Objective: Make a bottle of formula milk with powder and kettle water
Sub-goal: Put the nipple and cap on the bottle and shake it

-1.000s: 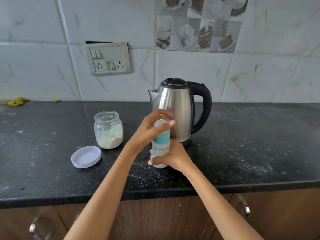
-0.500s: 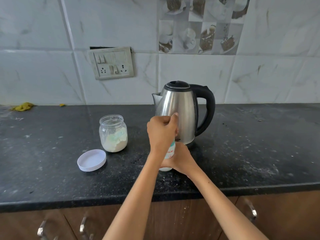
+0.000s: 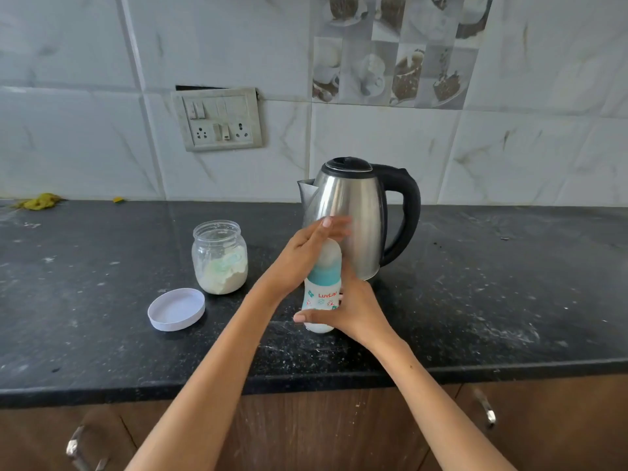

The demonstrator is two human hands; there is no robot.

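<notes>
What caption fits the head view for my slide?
Right hand steadies the capped feeding bottle while left hand rests on its cap, before the kettle and open powder jar.

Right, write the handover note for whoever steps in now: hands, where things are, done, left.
Right hand: grip closed round the lower body of the baby bottle, which stands upright on the counter in front of the kettle.
Left hand: fingers open, resting against the bottle's clear cap.
Powder jar: open, partly filled, left of the bottle; its white lid lies on the counter beside it.
Done: teal collar and cap are on the bottle. Whether powder and water are inside cannot be told.
Left: check the contents, tighten the top, shake, re-lid the jar.
</notes>
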